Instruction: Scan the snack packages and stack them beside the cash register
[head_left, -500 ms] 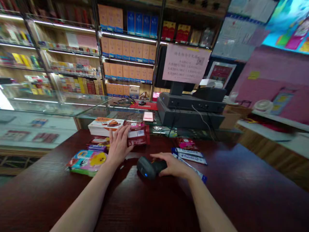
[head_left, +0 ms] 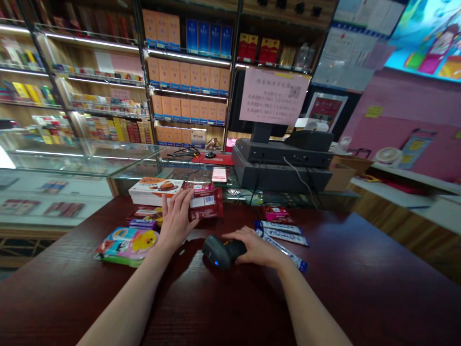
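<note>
Along the glossy, dark-red wood of the desk (head_left: pixel 342 288), the left hand (head_left: pixel 175 222) stands open, its fingers spread and its thumb side touching a shiny red foil packet (head_left: pixel 203 202) without clearly gripping it. The right hand (head_left: pixel 257 248) curls over the ribbed grip of a black plastic barcode scanner (head_left: pixel 221 252), which shows a blue light. Slim blue-and-white wrappers (head_left: pixel 281 234) lie just beside that hand.

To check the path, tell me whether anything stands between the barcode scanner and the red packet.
Nothing visible does: only bare dark counter lies between the barcode scanner, under the right hand, and the red packet, at the left hand.
</note>
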A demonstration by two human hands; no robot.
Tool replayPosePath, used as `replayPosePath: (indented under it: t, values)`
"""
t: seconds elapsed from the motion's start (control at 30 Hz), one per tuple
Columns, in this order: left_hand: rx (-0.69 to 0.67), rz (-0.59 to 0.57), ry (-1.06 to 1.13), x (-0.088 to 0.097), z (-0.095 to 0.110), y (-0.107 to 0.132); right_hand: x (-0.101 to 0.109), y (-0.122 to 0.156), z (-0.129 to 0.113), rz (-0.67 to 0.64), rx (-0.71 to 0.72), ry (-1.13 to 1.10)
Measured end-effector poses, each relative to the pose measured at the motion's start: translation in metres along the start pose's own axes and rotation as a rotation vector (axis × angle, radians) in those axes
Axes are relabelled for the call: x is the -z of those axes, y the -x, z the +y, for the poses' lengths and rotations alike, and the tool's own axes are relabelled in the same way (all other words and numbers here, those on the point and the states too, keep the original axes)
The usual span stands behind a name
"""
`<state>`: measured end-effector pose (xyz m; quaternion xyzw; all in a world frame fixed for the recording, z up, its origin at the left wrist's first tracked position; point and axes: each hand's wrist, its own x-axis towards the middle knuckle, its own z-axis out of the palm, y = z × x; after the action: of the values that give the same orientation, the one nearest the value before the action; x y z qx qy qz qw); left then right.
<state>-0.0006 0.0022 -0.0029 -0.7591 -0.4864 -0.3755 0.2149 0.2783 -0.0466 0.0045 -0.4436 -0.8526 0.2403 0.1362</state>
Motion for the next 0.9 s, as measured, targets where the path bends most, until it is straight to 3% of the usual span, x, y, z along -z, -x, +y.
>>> replayPosePath:
  t: [0.17, 0.37, 0.5, 0.67, 0.9]
  values:
    - [0.005, -0.012, 0.026, 0.003, 0.004, -0.001, 0.006, 0.004, 0.005, 0.101, 0.010, -0.213]
    - [-0.029, -0.004, 0.058, 0.004, 0.012, -0.003, 0.003, -0.009, 0.011, 0.510, -0.015, -0.429]
    - [-0.049, 0.003, 0.077, 0.004, 0.017, -0.004, -0.004, -0.024, 0.008, 0.683, -0.028, -0.588]
    - [-0.078, -0.024, 0.097, 0.005, 0.024, -0.007, -0.005, -0.034, -0.004, 0.681, -0.006, -0.746]
    - [-0.114, -0.061, 0.121, 0.007, 0.032, -0.008, -0.006, -0.041, -0.006, 0.719, -0.021, -0.731]
